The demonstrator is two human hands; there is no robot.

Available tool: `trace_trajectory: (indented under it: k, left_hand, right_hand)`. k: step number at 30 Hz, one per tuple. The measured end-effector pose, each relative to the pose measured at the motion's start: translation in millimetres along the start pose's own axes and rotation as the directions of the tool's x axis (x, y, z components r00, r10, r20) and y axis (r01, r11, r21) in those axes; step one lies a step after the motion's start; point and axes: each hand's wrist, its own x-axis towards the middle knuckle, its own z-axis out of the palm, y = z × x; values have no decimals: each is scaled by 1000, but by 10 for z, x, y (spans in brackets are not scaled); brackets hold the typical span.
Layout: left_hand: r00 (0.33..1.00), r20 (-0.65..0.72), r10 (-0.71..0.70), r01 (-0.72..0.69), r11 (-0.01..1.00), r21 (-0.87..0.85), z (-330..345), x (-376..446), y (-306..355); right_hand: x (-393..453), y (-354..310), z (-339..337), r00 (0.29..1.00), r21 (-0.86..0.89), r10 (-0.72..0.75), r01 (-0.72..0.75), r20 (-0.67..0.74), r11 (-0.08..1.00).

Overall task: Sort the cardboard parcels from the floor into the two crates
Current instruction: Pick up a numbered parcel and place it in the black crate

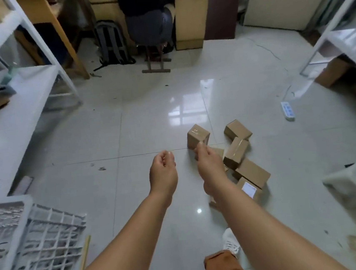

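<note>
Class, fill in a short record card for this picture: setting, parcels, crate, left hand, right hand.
setting: tiled floor between white shelving
parcels: a cluster of cardboard parcels on the floor
crate: white lattice crate at lower left; a second crate is not identifiable
left hand: empty, fingers curled
right hand: fingertips at the upright parcel; grip unclear

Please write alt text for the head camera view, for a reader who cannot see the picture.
The right hand grips a small cardboard parcel above a cluster of parcels on the tiled floor. The left hand is empty and half curled. A white lattice crate stands at lower left.
</note>
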Motion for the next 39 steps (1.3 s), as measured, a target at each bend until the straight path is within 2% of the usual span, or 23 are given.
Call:
trace_trajectory:
  k: [5,9,16,25,29,34,39]
  left_hand:
    - [995,51,-86,82,994,65,951,167,-101]
    - [983,81,-163,151,980,132,1620,338,-239]
    - [953,116,-281,241,931,275,2377,765,-768]
    - [896,170,-409,289,831,476,2840,1564,-1881]
    - [869,182,-461,314,796,517,2966,1908,-2492]
    - [829,209,-519,330,755,567,3121,2254,-3271]
    - [809,227,-541,335,744,578,3321,2576,-3966]
  right_hand:
    - [634,84,-786,992,73,75,-68,-97,995]
    - [1174,187,-1382,981,39,113,-108,-156,993]
    - [2005,784,-1949,942,67,263,-254,-211,965]
    - [2901,1998,-2148,865,74,431,-427,-258,901]
    - [3283,2606,-2044,840,48,496,-499,-220,865]
    - [3779,3378,-1901,803,108,570,-560,-176,822]
    - [4296,4158,-1772,786,35,587,-593,-194,804]
